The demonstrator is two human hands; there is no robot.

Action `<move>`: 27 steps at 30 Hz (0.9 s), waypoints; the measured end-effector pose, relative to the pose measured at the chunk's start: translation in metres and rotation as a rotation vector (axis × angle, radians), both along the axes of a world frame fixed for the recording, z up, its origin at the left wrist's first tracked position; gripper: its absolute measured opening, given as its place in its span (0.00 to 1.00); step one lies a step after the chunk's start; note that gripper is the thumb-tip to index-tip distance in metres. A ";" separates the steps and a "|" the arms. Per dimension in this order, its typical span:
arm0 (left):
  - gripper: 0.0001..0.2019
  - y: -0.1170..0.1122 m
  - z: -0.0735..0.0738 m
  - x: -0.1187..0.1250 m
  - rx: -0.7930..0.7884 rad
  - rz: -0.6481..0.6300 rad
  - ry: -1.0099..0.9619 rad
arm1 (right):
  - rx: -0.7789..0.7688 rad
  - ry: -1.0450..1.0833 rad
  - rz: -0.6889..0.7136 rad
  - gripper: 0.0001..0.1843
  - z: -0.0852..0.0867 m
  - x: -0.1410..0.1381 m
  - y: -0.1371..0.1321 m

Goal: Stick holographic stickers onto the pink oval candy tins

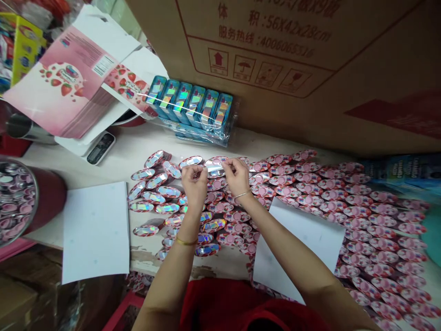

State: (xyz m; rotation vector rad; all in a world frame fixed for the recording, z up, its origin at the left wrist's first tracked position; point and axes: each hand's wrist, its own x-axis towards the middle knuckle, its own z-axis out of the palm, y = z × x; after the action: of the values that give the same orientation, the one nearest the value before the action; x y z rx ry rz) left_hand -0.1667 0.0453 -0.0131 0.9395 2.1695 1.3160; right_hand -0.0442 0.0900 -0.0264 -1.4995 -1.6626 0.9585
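Note:
Both my hands are over the rows of small oval-topped pink packages. My left hand (pixel 195 181) is closed in a pinch at the left end of a shiny silvery strip (pixel 215 171), perhaps a sticker. Its other end is pinched by my right hand (pixel 237 175). The strip stretches across an oval package (pixel 216 160), partly covering its top; whether it touches cannot be told. Packages on the left, such as this one (pixel 167 208), carry rainbow-shiny strips. Those on the right, such as this one (pixel 334 195), show a plain pink circle on top.
A large cardboard box (pixel 275 105) walls off the back. Before it stands a clear-wrapped pack of blue boxes (pixel 193 108). White sheets (pixel 96 230) lie left, another sheet (pixel 299 243) right. A red pot (pixel 48 197), a digital scale (pixel 101 148) and strawberry-printed cartons (pixel 65 78) are leftward.

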 end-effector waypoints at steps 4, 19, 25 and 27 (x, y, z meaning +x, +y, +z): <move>0.04 0.016 -0.011 0.004 -0.134 -0.007 0.238 | 0.091 -0.330 0.070 0.12 -0.003 0.001 0.018; 0.21 0.023 -0.014 -0.001 -0.288 -0.042 0.462 | 0.090 -0.451 0.222 0.26 0.006 0.001 0.031; 0.12 0.030 0.007 0.059 0.006 -0.432 0.123 | 0.283 -0.400 0.083 0.15 0.059 0.102 0.002; 0.11 0.035 0.017 0.104 0.036 -0.707 -0.014 | 0.319 -0.474 -0.114 0.15 0.074 0.164 -0.014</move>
State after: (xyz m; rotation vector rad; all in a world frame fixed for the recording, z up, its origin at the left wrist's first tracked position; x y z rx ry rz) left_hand -0.0630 0.0805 0.0037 1.5150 1.5601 0.9933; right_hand 0.1193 0.0758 0.0477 -1.6547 -1.9178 0.2635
